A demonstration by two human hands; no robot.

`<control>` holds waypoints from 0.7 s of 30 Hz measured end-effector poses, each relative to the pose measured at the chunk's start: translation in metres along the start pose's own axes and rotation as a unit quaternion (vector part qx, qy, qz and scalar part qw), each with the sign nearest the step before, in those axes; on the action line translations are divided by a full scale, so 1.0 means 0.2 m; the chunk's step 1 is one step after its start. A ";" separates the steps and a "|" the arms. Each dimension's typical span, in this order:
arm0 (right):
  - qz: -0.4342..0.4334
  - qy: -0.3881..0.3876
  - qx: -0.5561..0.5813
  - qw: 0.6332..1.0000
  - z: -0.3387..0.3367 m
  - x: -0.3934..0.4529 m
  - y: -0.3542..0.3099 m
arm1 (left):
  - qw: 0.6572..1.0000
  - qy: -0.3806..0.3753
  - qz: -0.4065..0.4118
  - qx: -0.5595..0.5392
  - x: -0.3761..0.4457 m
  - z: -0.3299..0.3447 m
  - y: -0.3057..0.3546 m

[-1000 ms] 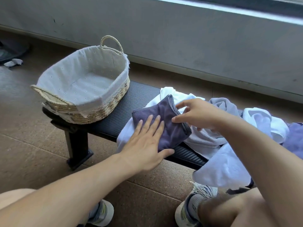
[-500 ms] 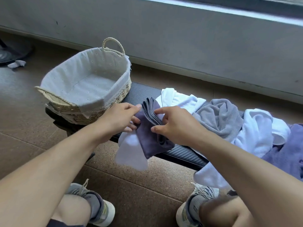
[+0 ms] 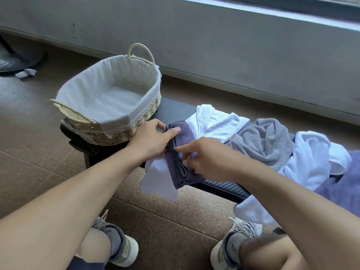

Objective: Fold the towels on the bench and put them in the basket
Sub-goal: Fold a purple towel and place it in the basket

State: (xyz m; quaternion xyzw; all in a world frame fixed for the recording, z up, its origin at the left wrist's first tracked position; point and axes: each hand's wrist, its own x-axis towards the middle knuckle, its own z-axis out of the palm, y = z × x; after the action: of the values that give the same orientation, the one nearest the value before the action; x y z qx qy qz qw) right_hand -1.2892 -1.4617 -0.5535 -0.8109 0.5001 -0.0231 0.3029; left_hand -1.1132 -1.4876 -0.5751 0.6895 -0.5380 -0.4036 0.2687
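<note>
Both hands grip a folded purple towel at the front edge of the bench.

The towel is dark greyish purple, folded into a thick oblong pad whose stacked layers show as curved lines along its left side; it lies partly on a white towel, a corner of which hangs off the bench below it. The left hand pinches the pad's far left corner, thumb on top and fingers curled under. The right hand holds its right side, forefinger stretched along the top, other fingers curled on the cloth. The lined wicker basket stands on the bench's left end, just beside the left hand. To the right lie unfolded grey, white and lilac towels in a heap.
</note>
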 end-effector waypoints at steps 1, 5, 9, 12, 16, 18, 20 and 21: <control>0.000 0.004 0.007 1.000 0.00 0.00 0.00 | 1.000 0.009 0.007 0.004 0.01 0.00 -0.01; 0.064 0.083 0.043 0.993 -0.01 0.00 0.01 | 0.998 0.017 0.034 -0.041 0.02 0.01 -0.02; 0.109 0.139 0.048 0.983 -0.03 0.00 0.03 | 0.987 -0.009 0.020 -0.159 0.01 0.03 0.02; 0.122 0.140 0.037 0.982 -0.03 0.01 0.04 | 0.975 -0.044 0.010 -0.218 0.00 0.04 0.04; 0.161 0.141 0.039 0.976 -0.03 0.02 0.07 | 0.970 -0.090 0.021 -0.227 0.00 0.04 0.04; 0.182 0.138 0.052 0.972 -0.04 0.05 0.09 | 0.970 -0.111 0.034 -0.215 -0.01 0.04 0.04; 0.195 0.133 0.055 0.970 -0.05 0.07 0.14 | 0.971 -0.117 0.046 -0.205 -0.01 0.03 0.04; 0.202 0.130 0.054 0.969 -0.06 0.08 0.16 | 0.971 -0.111 0.049 -0.206 -0.01 0.03 0.04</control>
State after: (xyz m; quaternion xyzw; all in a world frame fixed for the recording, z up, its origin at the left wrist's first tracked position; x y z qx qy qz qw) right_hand -1.3103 -1.4909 -0.5648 -0.6658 0.6865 -0.0937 0.2768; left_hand -1.1234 -1.4869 -0.5713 0.5432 -0.5029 -0.5663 0.3623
